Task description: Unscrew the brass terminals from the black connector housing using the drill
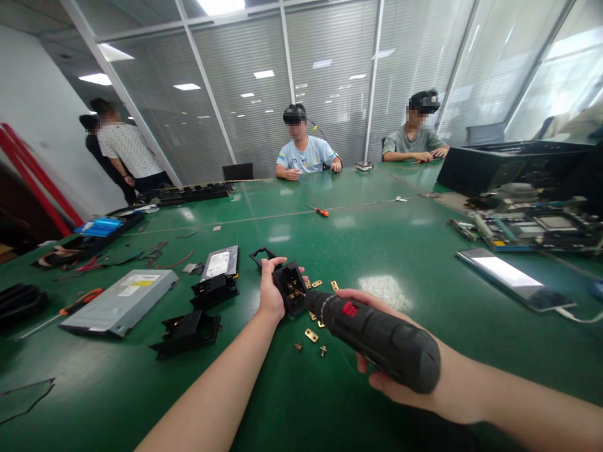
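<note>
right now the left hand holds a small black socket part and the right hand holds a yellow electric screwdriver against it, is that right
Not quite: the electric screwdriver in the right hand is black with a red switch, not yellow. The head view shows this. The rest holds: the left hand holds the small black socket part, and the screwdriver's tip is against it, above the green table.

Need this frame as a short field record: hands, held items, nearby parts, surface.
left hand: grips a small black socket housing, brass contacts showing inside
right hand: wrapped around a black electric screwdriver, tip at the housing
loose parts: brass clips on the table beside the housing
left of hands: hard drive, grey optical drive, black plastic pieces
right: phone, circuit boards
surface: green table
</note>
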`<state>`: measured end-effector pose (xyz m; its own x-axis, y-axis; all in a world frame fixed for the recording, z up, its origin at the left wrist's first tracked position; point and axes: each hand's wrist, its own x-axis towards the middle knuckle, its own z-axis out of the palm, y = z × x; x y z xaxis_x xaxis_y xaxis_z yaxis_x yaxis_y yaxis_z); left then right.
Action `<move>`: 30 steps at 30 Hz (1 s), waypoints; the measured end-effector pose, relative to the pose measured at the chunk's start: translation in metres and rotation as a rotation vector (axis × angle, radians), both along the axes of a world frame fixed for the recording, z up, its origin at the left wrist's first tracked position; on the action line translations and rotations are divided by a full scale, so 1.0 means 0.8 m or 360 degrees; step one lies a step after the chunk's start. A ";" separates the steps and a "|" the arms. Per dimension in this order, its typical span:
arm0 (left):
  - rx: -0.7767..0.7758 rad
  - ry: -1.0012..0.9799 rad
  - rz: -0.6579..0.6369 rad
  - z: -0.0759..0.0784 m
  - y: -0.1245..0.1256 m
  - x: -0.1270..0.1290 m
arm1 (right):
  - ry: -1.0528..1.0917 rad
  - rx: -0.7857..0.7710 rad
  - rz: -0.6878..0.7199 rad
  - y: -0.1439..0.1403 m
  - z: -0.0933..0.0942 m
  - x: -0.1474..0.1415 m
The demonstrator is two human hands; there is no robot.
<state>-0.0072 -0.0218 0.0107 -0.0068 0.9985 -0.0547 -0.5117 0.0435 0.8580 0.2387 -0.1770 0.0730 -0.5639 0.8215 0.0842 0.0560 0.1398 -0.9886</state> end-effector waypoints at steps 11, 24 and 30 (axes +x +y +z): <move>0.0271 0.0311 -0.0084 -0.011 0.008 -0.005 | 0.0087 0.0040 0.0041 0.000 -0.004 0.001; 0.0150 0.0213 -0.0012 -0.015 0.012 0.001 | 0.0085 0.0156 0.0007 -0.007 0.000 -0.008; 0.0358 0.0394 -0.0025 -0.018 0.011 -0.004 | 0.0146 0.0202 -0.0016 -0.008 -0.009 -0.010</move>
